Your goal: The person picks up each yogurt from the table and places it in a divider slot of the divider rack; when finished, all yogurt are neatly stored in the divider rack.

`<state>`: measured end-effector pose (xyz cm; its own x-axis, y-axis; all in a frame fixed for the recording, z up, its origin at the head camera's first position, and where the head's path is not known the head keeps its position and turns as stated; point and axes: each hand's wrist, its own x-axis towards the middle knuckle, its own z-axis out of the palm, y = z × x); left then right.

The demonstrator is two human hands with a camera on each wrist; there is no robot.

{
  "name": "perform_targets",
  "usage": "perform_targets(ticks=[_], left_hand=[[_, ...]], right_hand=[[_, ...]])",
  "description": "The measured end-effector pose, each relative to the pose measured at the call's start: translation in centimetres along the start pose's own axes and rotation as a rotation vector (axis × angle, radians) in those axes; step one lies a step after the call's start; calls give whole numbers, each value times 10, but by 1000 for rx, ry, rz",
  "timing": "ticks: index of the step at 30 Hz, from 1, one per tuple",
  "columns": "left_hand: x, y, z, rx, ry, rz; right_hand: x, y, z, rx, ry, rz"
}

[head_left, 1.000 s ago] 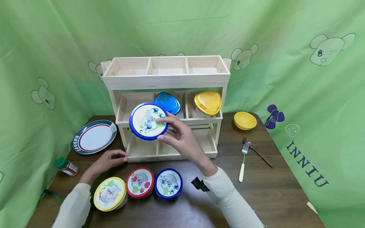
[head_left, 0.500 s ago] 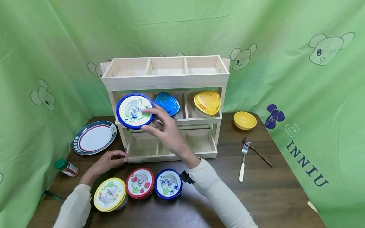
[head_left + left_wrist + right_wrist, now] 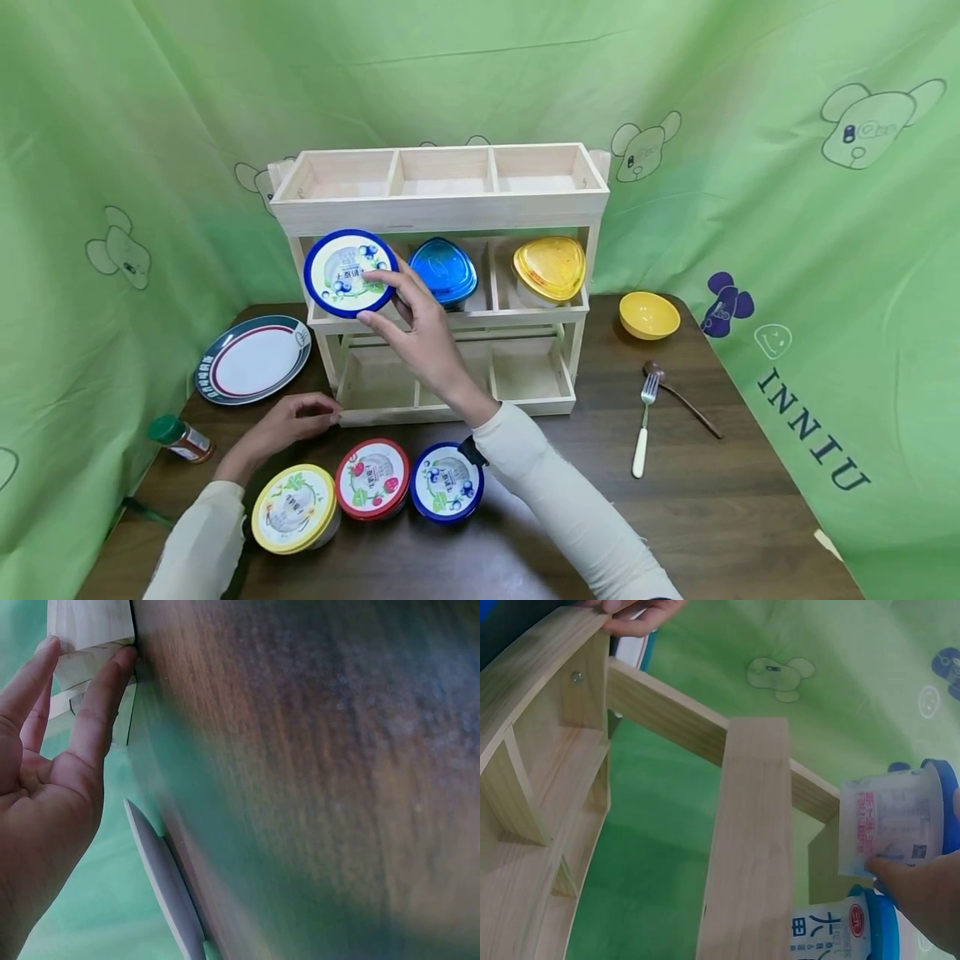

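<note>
right hand raised in front of the wooden rack, fingers curled round the rim of a blue-lidded tub and gripping it. tub tilted with its lid toward the camera, held at the mouth of the left compartment of the rack's middle shelf, overlapping the shelf's front rail; whether any part already rests on the shelf cannot be told. seen from the right wrist, the same tub's white label side and blue rim, pinched from below.

left hand low on the dark wooden surface, fingers fairly straight, fingertips touching the bottom left front corner of the rack, nothing held.

in the middle shelf's centre compartment, a blue triangular-lidded container; in its right compartment, a yellow triangular-lidded container. top tier split into three open compartments.

in front of the rack, near the forearms, a row of three tubs touching one another: yellow-lidded tub on the left, red-lidded tub in the middle, second blue-lidded tub on the right, partly under the right sleeve.

left of the rack, a white plate with dark and red rings; nearer the edge, a small green-capped bottle lying on its side. right of the rack, a yellow bowl, and nearer, a fork beside a dark spoon, their heads close together. green cloth with cartoon prints behind and on both sides.
</note>
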<state>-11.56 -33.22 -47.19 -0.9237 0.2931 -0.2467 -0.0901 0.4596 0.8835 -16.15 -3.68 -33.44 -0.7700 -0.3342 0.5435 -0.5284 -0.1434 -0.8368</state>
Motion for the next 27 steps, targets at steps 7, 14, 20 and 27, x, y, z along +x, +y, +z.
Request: perform_targets(ticks=[7, 14, 20, 27], left_hand=[[1, 0, 1, 3, 16, -12], [0, -1, 2, -1, 27, -16], [0, 0, 2, 10, 30, -20], [1, 0, 2, 17, 32, -33]], right_hand=[[6, 10, 7, -67, -3, 6], [8, 16, 13, -113, 18, 22], [7, 21, 17, -146, 40, 41], [10, 25, 22, -180, 51, 49]])
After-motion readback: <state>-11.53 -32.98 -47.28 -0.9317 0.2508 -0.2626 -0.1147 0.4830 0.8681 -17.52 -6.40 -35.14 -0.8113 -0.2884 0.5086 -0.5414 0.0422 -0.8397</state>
